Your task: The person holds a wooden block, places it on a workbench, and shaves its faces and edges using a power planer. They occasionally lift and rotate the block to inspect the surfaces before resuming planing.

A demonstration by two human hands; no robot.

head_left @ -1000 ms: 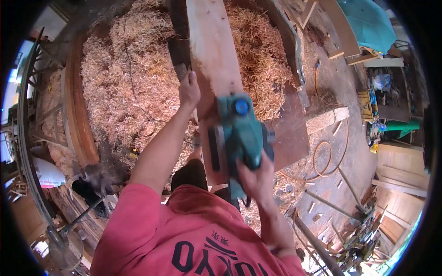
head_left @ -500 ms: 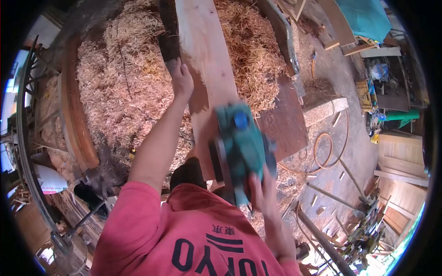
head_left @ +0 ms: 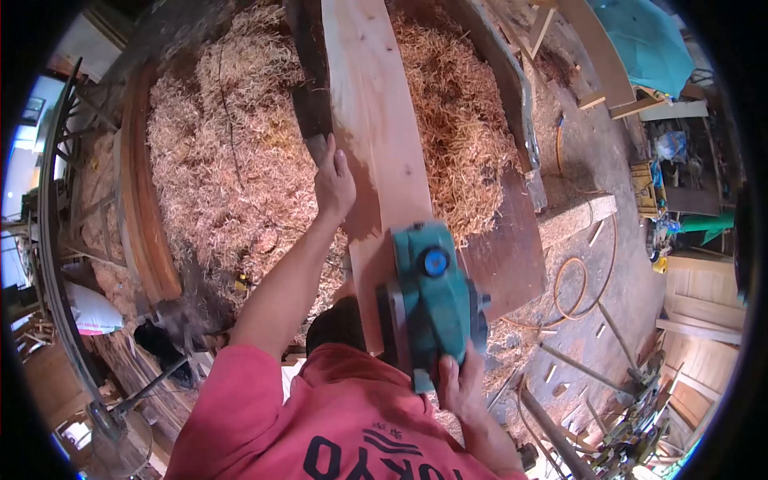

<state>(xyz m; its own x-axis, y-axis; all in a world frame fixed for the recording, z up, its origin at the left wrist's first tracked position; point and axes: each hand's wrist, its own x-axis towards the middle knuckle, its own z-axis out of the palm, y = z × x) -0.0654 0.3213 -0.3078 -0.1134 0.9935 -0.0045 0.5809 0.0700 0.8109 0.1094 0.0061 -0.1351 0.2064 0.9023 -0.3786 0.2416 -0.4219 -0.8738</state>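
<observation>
— Where's the grip now?

— The right hand (head_left: pixel 462 386) is wrapped shut round the rear handle of the teal-green electric hand planer (head_left: pixel 432 300), fingers curled over the back end. The left hand (head_left: pixel 334 186) lies flat, fingers spread, pressing on the left edge of the long pale wooden plank (head_left: pixel 372 120), further up from the tool; it closes on nothing.

— What has changed in the last second?

— The planer has come back along the plank toward the person's body. A second ago it sat higher up the board; now it rests at the near end, just above the red shirt (head_left: pixel 352 424). The left hand has barely moved.

— So what does that tell you?

— Likely the tool has been drawn back between passes. Heaps of tan wood shavings (head_left: pixel 232 160) lie on both sides, and an orange hose (head_left: pixel 572 280) coils on the floor to the right.
</observation>
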